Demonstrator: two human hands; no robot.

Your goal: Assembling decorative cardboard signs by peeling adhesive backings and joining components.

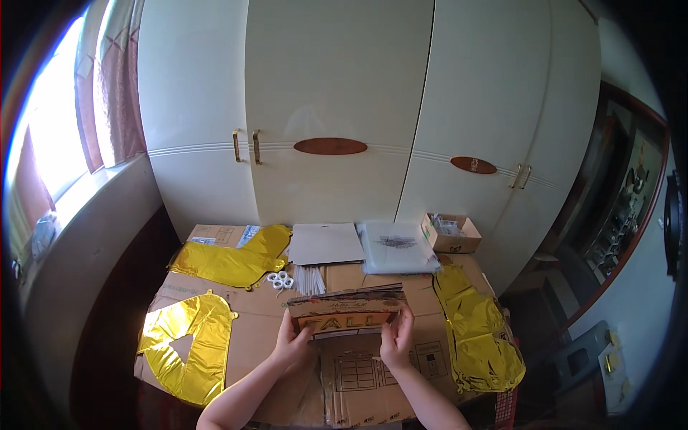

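Note:
Both hands hold a stack of printed cardboard sheets (347,307) over the middle of the cardboard-covered table. The sheets have a brown and orange design with lettering, and their far edges fan slightly apart. My left hand (289,344) grips the left end, thumb on the near face. At the right end my right hand (398,341) is closed the same way, its fingers partly hidden behind the sheets. Just beyond the stack lie white rolls (280,280), perhaps of tape or ribbon, and a bundle of thin white sticks (309,280).
Gold foil balloons lie flat at the far left (222,264), near left (204,337) and right (476,326). Along the back are a greyish sheet (326,244), a pile of clear plastic bags (398,251) and an open box (459,244) of small packets. White cabinets (337,86) stand behind.

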